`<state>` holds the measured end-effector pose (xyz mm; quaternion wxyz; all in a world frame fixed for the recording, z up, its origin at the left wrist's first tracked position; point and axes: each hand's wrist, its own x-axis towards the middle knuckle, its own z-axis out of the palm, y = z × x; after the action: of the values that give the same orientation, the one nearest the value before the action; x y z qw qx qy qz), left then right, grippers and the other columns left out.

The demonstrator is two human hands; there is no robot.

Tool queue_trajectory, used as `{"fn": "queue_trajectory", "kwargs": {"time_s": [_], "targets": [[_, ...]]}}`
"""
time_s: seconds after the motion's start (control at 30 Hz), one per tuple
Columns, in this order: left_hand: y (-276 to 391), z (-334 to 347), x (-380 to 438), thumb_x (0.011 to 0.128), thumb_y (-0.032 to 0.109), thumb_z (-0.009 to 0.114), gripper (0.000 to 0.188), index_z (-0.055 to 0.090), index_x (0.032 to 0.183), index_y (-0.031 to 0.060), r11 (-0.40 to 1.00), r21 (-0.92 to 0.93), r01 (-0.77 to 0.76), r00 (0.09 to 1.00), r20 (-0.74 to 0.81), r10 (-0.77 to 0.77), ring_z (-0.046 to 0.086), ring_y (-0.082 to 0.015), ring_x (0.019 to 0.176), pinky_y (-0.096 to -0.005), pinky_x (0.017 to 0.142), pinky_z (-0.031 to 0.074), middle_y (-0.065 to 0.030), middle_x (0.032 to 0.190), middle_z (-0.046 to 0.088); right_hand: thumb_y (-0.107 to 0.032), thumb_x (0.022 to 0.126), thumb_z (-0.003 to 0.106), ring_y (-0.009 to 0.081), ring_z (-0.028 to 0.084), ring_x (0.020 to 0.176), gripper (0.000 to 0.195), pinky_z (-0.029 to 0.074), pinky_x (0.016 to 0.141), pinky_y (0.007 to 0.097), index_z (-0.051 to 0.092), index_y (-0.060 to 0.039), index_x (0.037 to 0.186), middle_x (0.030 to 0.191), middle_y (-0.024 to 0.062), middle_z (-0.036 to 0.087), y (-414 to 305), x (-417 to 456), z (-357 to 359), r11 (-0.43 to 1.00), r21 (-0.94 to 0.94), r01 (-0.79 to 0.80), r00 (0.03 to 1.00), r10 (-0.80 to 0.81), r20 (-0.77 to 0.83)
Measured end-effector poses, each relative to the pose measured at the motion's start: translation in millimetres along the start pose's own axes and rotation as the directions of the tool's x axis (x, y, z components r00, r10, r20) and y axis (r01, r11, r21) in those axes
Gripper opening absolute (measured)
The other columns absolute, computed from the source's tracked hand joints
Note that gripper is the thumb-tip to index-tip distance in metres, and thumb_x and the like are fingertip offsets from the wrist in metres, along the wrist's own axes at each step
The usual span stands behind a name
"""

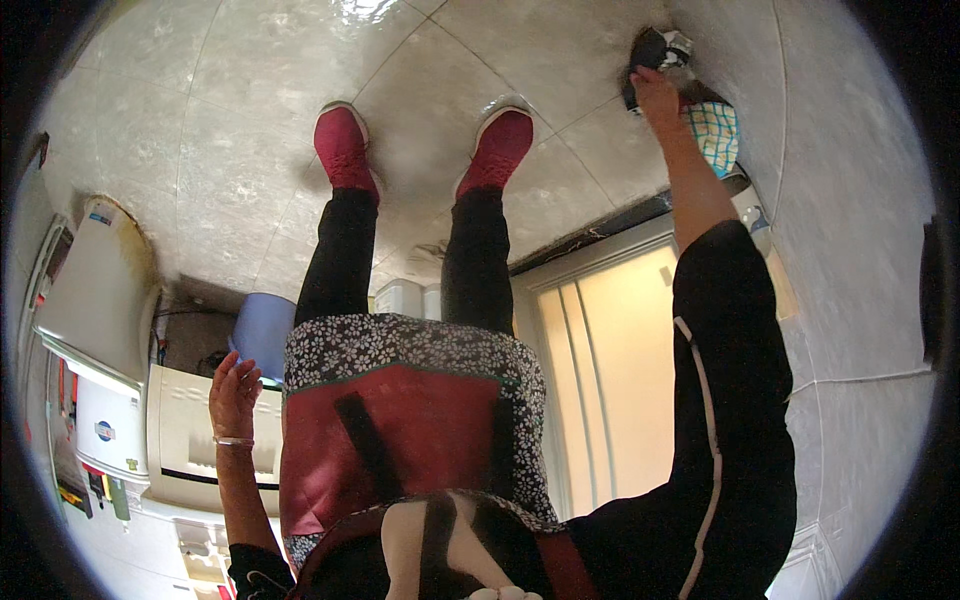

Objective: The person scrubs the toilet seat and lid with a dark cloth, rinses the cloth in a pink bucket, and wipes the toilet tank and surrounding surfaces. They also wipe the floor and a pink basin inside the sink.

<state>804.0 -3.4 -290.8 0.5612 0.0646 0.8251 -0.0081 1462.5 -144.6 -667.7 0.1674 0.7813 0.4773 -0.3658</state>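
Observation:
At the left, my left hand (234, 397) hangs in the air with fingers loosely apart and nothing in it. A bracelet circles that wrist. Behind its fingertips in the picture is a blue plastic bucket (262, 334). My right arm stretches out to the upper right, where the fingers of my right hand (658, 99) meet a dark bundle (646, 51). A shiny, crumpled silvery piece (677, 49) shows at the bundle's side. Whether the fingers grip the bundle or only rest against it is hard to see. Close to the wrist lies a blue-and-yellow checked cloth (714, 135).
Grey tiles cover the floor (420, 90), with glossy reflections. My red shoes (341, 146) stand apart on it. A pale bin-like container (105, 277) with a brownish stain and a white appliance (111, 420) are at the left. A framed translucent door panel (607, 375) and tiled wall (847, 225) stand right.

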Motion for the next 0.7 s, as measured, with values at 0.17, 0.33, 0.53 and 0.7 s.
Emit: {"fn": "queue_trajectory", "kwargs": {"time_s": [0.17,0.33,0.53,0.7], "targets": [[10,12,-2,0.083,0.016,0.05,0.034,0.044,0.113,0.0037,0.999,-0.032,-0.035,0.998,0.044,0.036,0.058,-0.0159,0.077,-0.0259,0.064,0.048,-0.0099,0.094,0.058,-0.015,0.074,0.056,0.0341,0.051,0.09,0.02,0.043,0.071,0.0389,0.06,-0.0087,0.093,0.098,0.0157,0.054,-83,-90,-57,0.929,0.34,-0.148,0.963,0.213,-0.163],[12,17,-6,0.082,0.016,0.05,0.035,0.043,0.114,0.0038,0.998,-0.049,-0.044,0.995,0.087,0.048,0.058,-0.0156,0.077,-0.0259,0.064,0.048,-0.0099,0.094,0.058,-0.009,0.072,0.055,0.0335,0.052,0.086,0.016,0.042,0.07,0.0405,0.06,-0.0089,0.088,0.097,0.0159,0.054,-89,-196,-102,0.985,0.172,-0.01,0.899,0.085,-0.43],[-2,12,-1,0.082,0.016,0.051,0.035,0.044,0.114,0.0039,0.999,-0.017,-0.032,0.995,0.097,0.034,0.058,-0.0161,0.077,-0.0261,0.065,0.047,-0.0093,0.095,0.057,-0.01,0.073,0.052,0.0338,0.049,0.094,0.019,0.04,0.072,0.0454,0.06,-0.0097,0.09,0.11,0.0163,0.049,7,-196,-113,0.94,-0.317,-0.125,0.89,-0.035,-0.455],[2,6,1,0.08,0.02,0.055,0.039,0.044,0.114,0.0044,0.998,-0.009,-0.059,0.992,0.109,0.06,0.057,-0.0163,0.079,-0.026,0.066,0.046,-0.0092,0.095,0.057,-0.009,0.073,0.05,0.0404,0.043,0.101,0.019,0.039,0.079,0.0467,0.059,-0.0092,0.089,0.113,0.0279,0.042,12,-178,-70,0.998,-0.064,-0.027,0.869,-0.008,-0.495]]}}
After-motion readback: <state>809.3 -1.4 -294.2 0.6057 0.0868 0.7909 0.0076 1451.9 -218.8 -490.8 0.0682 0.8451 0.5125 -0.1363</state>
